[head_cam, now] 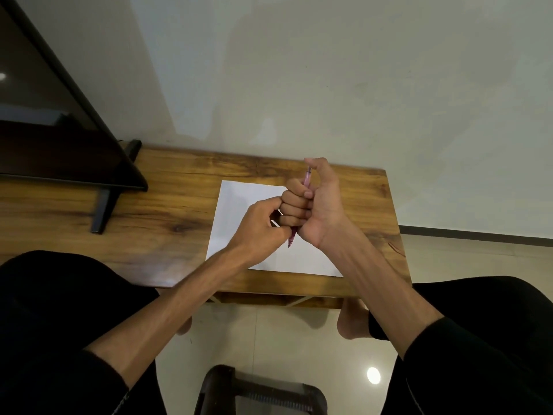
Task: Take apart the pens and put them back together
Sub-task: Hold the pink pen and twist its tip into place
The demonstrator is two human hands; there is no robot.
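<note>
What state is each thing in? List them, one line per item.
pink pen: upright, gripped in a fist, both ends showing.
right hand: fisted around the pen.
left hand: pinching near the pen's lower end.
white paper: flat on the table.
wooden table: bears the paper.

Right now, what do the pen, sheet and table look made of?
Pen: likely plastic, pink and translucent-looking, slightly glossy. Sheet: paper, matte white, thin and flat. Table: wood or wood-look laminate, with visible grain, knots and a soft sheen.
</note>
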